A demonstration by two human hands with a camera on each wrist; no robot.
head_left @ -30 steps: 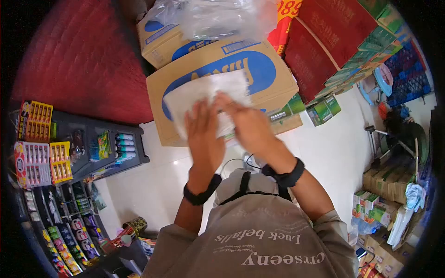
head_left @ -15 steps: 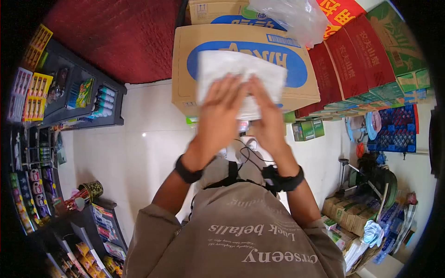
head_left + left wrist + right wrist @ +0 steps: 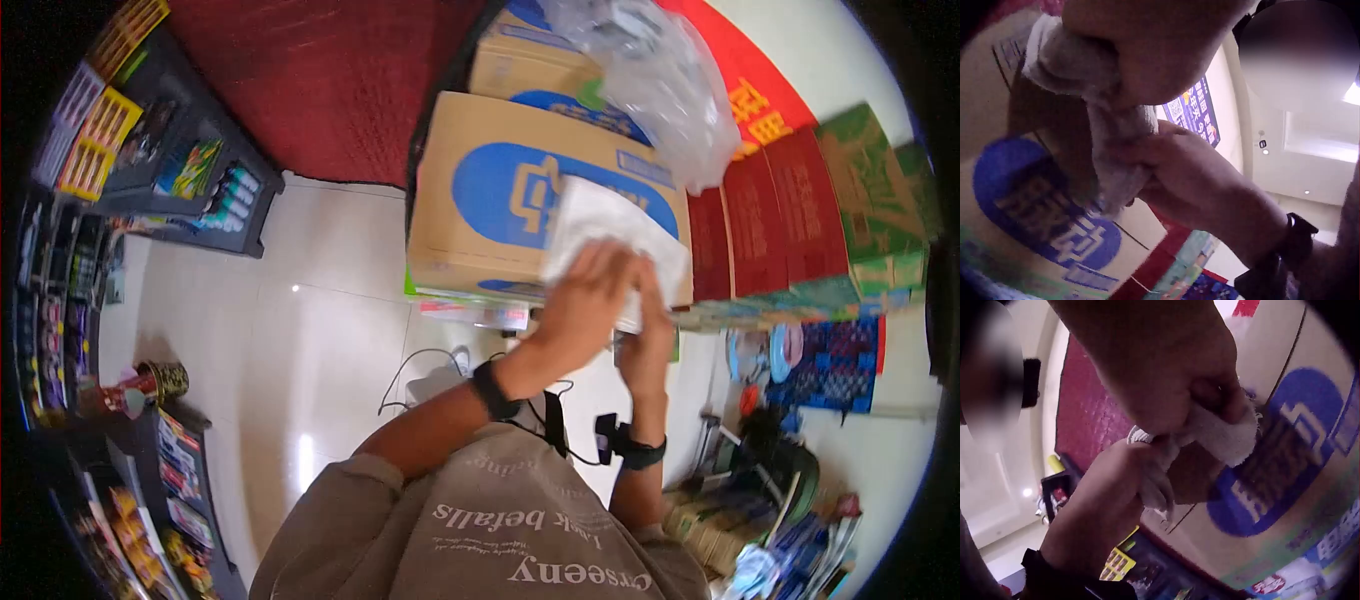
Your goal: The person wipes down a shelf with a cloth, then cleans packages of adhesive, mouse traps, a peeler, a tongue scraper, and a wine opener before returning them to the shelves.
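A white cloth (image 3: 605, 212) lies over the right part of a large brown cardboard box (image 3: 450, 220) with a blue oval print. My left hand (image 3: 578, 310) grips the cloth's near edge from the left. Close beside it, my right hand (image 3: 648, 345) pinches the same edge further right. Seen from the left wrist, the cloth (image 3: 1116, 140) bunches between both hands and hangs in front of the box's printed face. In the right wrist view the right thumb and fingers curl round a fold of the cloth (image 3: 1229, 434).
Behind the box stands another brown carton (image 3: 530, 65) with a clear plastic bag (image 3: 665, 90) on it. Red cartons (image 3: 800, 205) adjoin on the right. A dark red padded surface (image 3: 330, 90) and a grey shelf (image 3: 240, 200) are at left. A black cable (image 3: 400, 370) lies on the floor.
Both hands and the cloth have moved from the box's left and middle to its right part. The head view has shifted too, and the box appears further right.
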